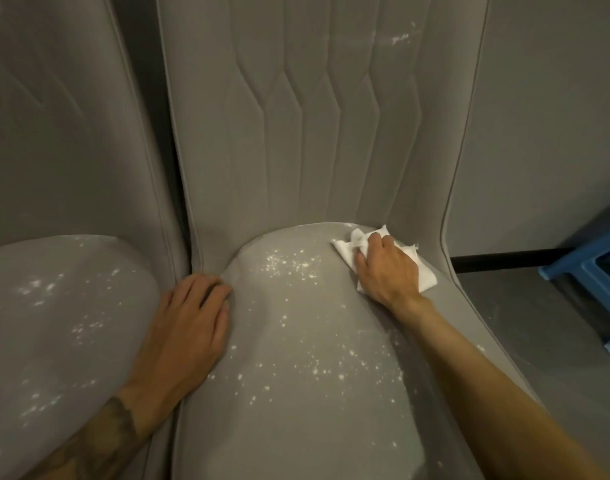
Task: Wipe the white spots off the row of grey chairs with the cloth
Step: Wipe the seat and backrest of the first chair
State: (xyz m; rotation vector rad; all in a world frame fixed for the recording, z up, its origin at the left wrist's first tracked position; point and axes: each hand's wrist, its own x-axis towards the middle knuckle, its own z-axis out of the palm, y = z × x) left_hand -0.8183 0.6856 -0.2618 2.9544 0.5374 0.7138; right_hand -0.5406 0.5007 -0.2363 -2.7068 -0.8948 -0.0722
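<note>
Nearest the camera, the front of the middle chair's seat was thick with white spots, small flecks scattered over a smooth, slightly domed grey cushion with a soft, suede-like nap. The left hand lay flat at the seat's left edge, fingers pressed together and holding nothing, tips tucked into the crease where seat met back. It looked like a brace, and a good one: weight there would keep the cushion from shifting under the wipe.

Farther in, another cluster of spots lay just left of the right hand's fingers. The right hand pressed the cloth down on the far right corner of the seat, fingers curled and pinching a crumpled fold of it. The cloth was white, thin and rumpled, with frayed corners sticking out past the fingertips and the wrist.

To do this step well, I judged, the cloth should be drawn in overlapping strokes from that far corner toward the front, lifting the powder rather than grinding it into the nap, and refolded to a clean face when loaded.

Beyond the fingers rose the backrest, padded in stitched vertical channels, with a white smear near its top. The left-hand chair was speckled too.
</note>
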